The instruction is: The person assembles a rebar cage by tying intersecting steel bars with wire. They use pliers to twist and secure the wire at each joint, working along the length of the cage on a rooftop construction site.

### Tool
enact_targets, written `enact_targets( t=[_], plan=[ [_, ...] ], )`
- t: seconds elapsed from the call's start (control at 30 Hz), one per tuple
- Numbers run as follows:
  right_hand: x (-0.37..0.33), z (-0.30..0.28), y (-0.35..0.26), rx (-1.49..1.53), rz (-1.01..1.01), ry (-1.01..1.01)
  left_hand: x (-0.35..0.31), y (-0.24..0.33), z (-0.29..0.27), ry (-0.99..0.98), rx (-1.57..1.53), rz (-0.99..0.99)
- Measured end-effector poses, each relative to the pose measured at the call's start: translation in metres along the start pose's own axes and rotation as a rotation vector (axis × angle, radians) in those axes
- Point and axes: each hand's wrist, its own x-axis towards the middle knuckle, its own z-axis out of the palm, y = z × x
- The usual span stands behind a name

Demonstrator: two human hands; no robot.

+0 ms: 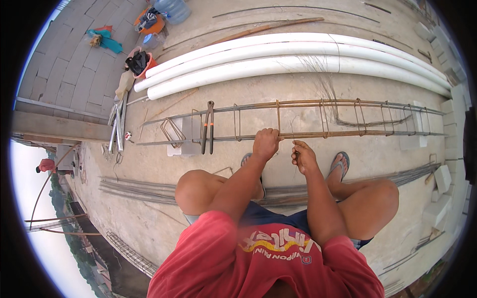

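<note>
A long rebar cage (343,133) of steel bars with square stirrups lies across in front of me. My left hand (267,144) is closed around its near bar, beside a rusty stirrup (278,116). Just right of it, on the near side of that bar, my right hand (304,158) has its fingers curled together in a pinch. A thin tie wire (292,130) rises from those fingertips by the bar; its lower end is hidden in the hand. Pincers (207,126) with orange and black handles lie across the cage to the left, out of both hands.
Beyond the cage lie long white pipes (238,69) and a bundle of thin wires (343,122). Loose stirrups (172,131) rest at the cage's left end, over a pale block (191,146). Steel rods (139,191) run under my legs. Pale blocks (437,211) stand right.
</note>
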Motion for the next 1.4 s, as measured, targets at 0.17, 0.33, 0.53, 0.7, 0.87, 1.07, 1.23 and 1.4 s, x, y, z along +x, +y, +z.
enact_targets(
  t=[0.17,0.33,0.53,0.7,0.87,1.07,1.23,1.4],
  plan=[
    [0.009,0.023,-0.001,-0.032,-0.012,-0.050,0.004,-0.003,-0.005,-0.057,-0.044,-0.035],
    [0.026,0.030,0.001,-0.119,-0.099,-0.049,0.012,0.009,-0.020,-0.097,-0.282,-0.314],
    [0.027,0.039,0.004,-0.217,-0.135,0.004,0.022,0.011,-0.023,0.140,-0.597,-0.376],
    [0.017,0.050,-0.004,-0.191,-0.120,0.067,0.028,0.018,-0.041,0.000,-0.623,-0.501],
    [0.012,0.060,0.000,-0.356,-0.233,0.166,0.027,0.012,-0.038,0.018,-0.606,-0.471],
    [0.004,0.069,0.009,-0.639,-0.506,0.226,0.025,0.012,-0.038,0.050,-0.647,-0.452],
    [0.001,0.068,0.002,-0.898,-0.670,0.233,0.015,0.017,-0.053,-0.128,-0.604,-0.381],
    [-0.001,0.071,0.004,-1.040,-0.788,0.273,0.004,0.013,-0.054,-0.130,-0.567,-0.294]
  ],
)
